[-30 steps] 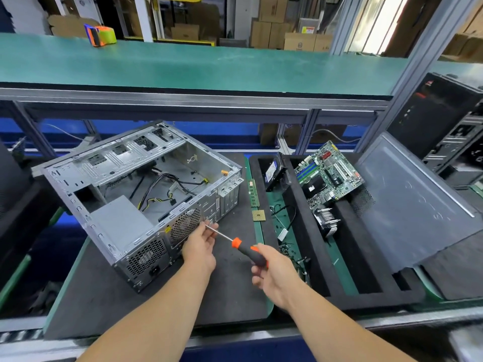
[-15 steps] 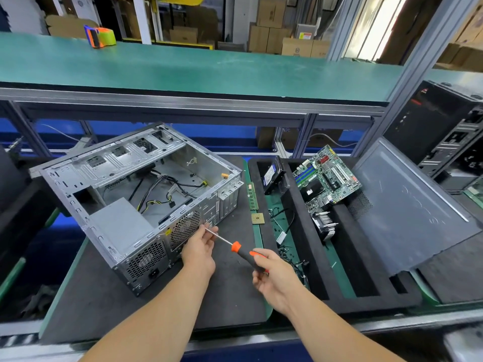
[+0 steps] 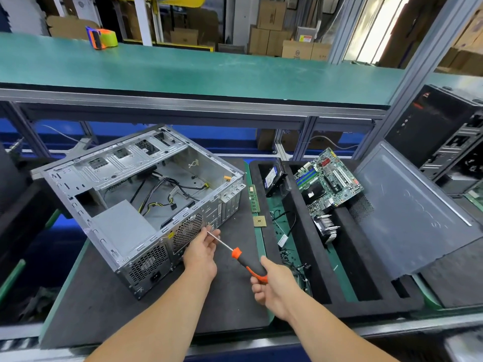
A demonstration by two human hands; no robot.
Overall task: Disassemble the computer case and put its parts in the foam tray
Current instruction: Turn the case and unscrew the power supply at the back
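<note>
An open metal computer case (image 3: pixel 125 194) lies on its side on a dark mat, with a grey power supply (image 3: pixel 122 228) and cables inside. My right hand (image 3: pixel 271 286) grips an orange and black screwdriver (image 3: pixel 245 265). Its shaft points at the case's rear panel beside the fan grille. My left hand (image 3: pixel 202 253) rests at that panel with its fingers around the shaft's tip. The black foam tray (image 3: pixel 308 252) to the right holds a motherboard (image 3: pixel 326 178), a hard drive (image 3: pixel 273 176) and a heatsink (image 3: pixel 326 227).
A RAM stick (image 3: pixel 253 198) and a CPU chip (image 3: pixel 259 221) lie on the mat between case and tray. A grey side panel (image 3: pixel 410 210) leans over the tray's right side. Another black computer case (image 3: pixel 444 126) stands at far right. A green shelf (image 3: pixel 183 69) runs overhead.
Both hands and the screwdriver stay at the case's rear panel with only slight shifts. The view has tilted a little.
</note>
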